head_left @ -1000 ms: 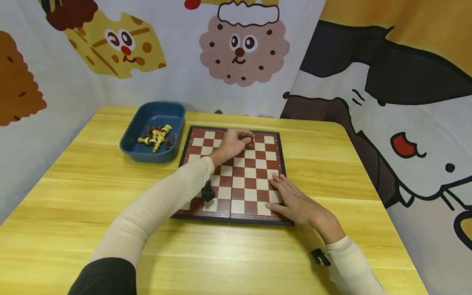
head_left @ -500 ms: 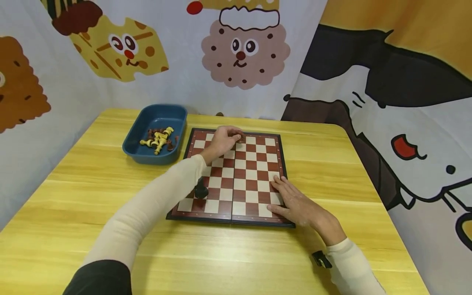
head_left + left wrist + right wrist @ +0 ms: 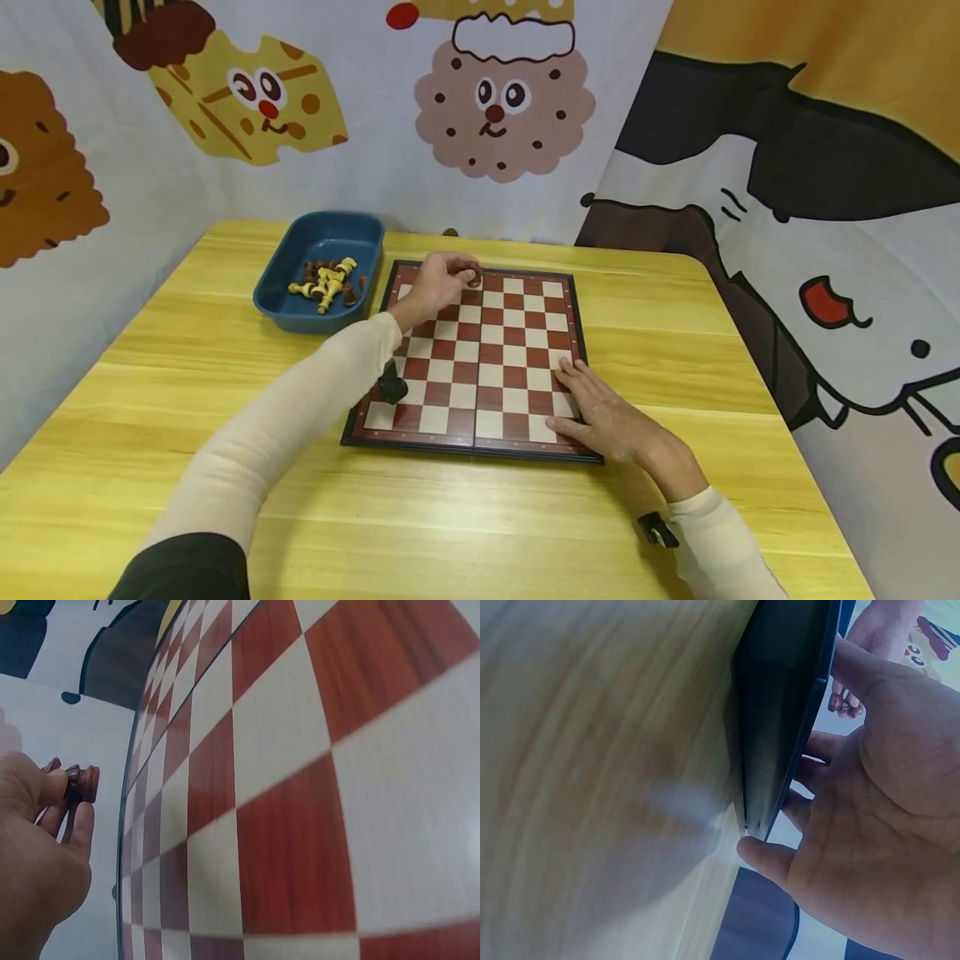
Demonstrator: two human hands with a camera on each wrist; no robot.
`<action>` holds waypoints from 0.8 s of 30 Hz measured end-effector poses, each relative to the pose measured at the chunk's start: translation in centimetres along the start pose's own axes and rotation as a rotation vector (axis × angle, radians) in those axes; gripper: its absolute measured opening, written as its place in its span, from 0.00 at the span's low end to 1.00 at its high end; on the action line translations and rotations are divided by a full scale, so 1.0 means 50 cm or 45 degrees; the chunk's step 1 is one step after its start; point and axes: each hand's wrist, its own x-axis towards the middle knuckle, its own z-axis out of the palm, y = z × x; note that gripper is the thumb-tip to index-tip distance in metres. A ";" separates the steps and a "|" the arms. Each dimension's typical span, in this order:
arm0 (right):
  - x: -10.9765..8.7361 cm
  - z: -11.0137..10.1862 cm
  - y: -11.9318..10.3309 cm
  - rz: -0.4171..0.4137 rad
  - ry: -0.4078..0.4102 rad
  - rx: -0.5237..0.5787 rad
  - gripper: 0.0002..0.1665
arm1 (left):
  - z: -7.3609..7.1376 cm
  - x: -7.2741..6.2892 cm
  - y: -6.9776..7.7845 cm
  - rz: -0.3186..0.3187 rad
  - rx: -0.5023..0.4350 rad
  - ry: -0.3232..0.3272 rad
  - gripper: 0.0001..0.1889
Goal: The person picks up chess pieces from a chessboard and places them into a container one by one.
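Pinched between the thumb and fingers of my left hand is a dark brown chess piece. In the left wrist view its round base shows, while the fingers cover most of the rest, so which piece it is cannot be told. That hand is over the far edge of a red-and-white chessboard, left of the centre fold. My right hand rests on the board's near right edge with fingers spread. The right wrist view shows the board's black side beside the right palm.
A blue tub left of the board holds a heap of brown and cream chess pieces. Beneath everything is a yellow wood-grain table. A cartoon-printed cloth hangs behind the table.
My left hand has moved left along the board's far edge, from right of the fold to left of it, still holding the brown piece. The right hand stays on the board's edge.
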 end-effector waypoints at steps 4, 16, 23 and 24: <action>0.000 0.001 0.002 -0.003 0.007 0.000 0.50 | -0.020 -0.003 -0.001 -0.019 0.004 0.022 0.12; -0.004 0.002 0.003 -0.033 0.021 0.029 0.50 | -0.062 -0.007 -0.012 -0.061 0.100 0.050 0.13; 0.000 0.003 0.003 -0.044 0.035 0.026 0.50 | -0.097 -0.014 -0.007 -0.053 0.024 0.045 0.13; 0.000 0.003 0.003 -0.041 0.033 0.023 0.50 | -0.102 -0.014 -0.007 -0.048 0.034 0.051 0.13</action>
